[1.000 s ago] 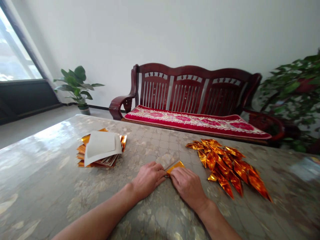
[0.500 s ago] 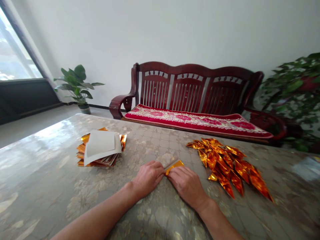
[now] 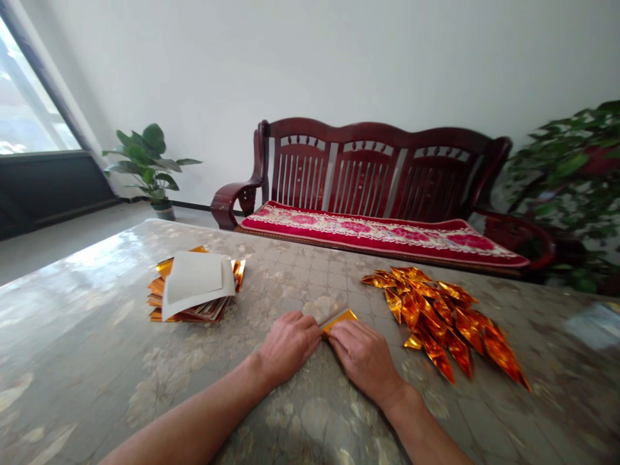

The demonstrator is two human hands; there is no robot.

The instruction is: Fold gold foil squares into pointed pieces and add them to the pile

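Note:
My left hand (image 3: pixel 288 343) and my right hand (image 3: pixel 363 354) lie side by side on the table (image 3: pixel 97 361), fingers curled down onto a small sheet of gold foil paper (image 3: pixel 339 318). Both press and pinch the sheet, whose gold corner sticks out between the fingertips with a shiny reflective flap just behind it. A pile of folded gold foil pieces (image 3: pixel 443 323) lies right of my right hand. A stack of gold foil sheets (image 3: pixel 196 294) with white backs on top lies to the left, beyond my left hand.
The table has a glossy patterned cover. Behind it stands a dark red wooden bench (image 3: pixel 368 187) with a red floral cushion. A potted plant (image 3: pixel 148 165) is on the floor at the left, leafy plants (image 3: pixel 576 187) at the right, a window (image 3: pixel 24 110) far left.
Both hands stay on the foil sheet with only slight finger shifts; the view has tilted a little.

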